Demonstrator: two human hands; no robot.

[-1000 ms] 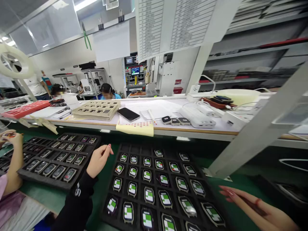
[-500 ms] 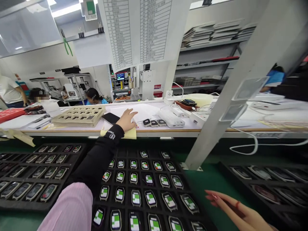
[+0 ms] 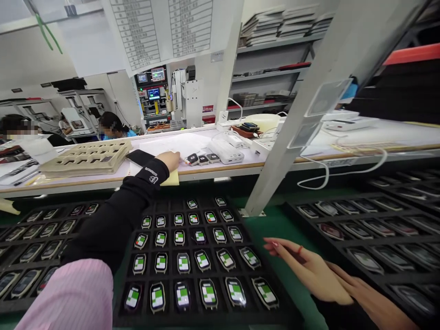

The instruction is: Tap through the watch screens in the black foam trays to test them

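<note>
My L hand (image 3: pixel 169 160) had gone from over the watch tray (image 3: pixel 202 315) up onto the bench (image 3: pixel 395 135). Its fingers, spread flat half a sec earlier, were now curled in at the pen (image 3: pixel 184 161), which lay on the white paper just left of 3 loose watch bodies (image 3: pixel 202 159). So the reach looked done, but I couldn't tell if I actually had the pen, since my knuckles covered most of it. R hand (image 3: pixel 309 270) hadn't shifted: flat & open on the green mat (image 3: pixel 275 229), holding nothing, just right of the tray. My sleeve (image 3: pixel 137 192) hid part of the phone (image 3: pixel 135 156) & yellow label sheet (image 3: pixel 173 178). The far-left tray was blurred & cut off.
</note>
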